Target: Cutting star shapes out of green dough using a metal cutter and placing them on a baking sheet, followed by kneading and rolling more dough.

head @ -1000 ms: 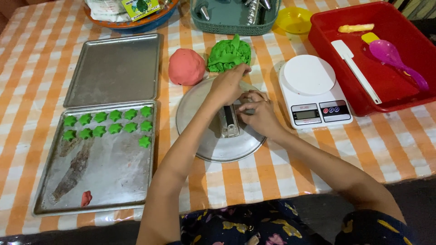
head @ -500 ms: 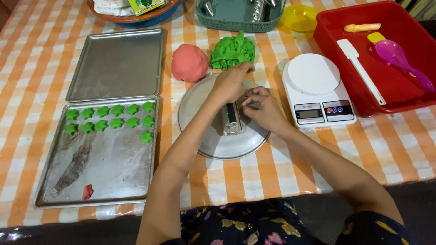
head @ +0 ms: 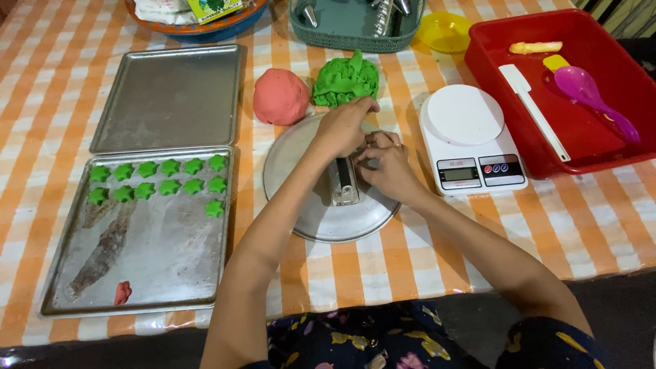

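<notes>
Orange-and-white checked cloth covers the surface (head: 383, 273) where we work. At its middle lies a round metal plate (head: 314, 212), and on the plate a small metal press (head: 344, 182), its long side running toward us. Our left hand (head: 345, 128) is curled over the far end of the press, fingers bent down onto it; our right hand (head: 386, 164) closes in from the right, fingertips pinched at the same end. Whether either hand truly grips the press or only touches it, we cannot tell.

Just beyond the plate sit a pink dough ball (head: 280, 96) and a heap of green dough (head: 346, 78), side by side. To the right stands a white kitchen scale (head: 471, 137), and past it a red tray (head: 581, 137) with a white spatula (head: 533, 111) and a purple spoon (head: 591, 96). To the left lie two baking sheets: the far one (head: 171, 99) bare, the near one (head: 147, 253) carrying rows of green star cookies (head: 158, 181) and one small red piece (head: 123, 292).
</notes>
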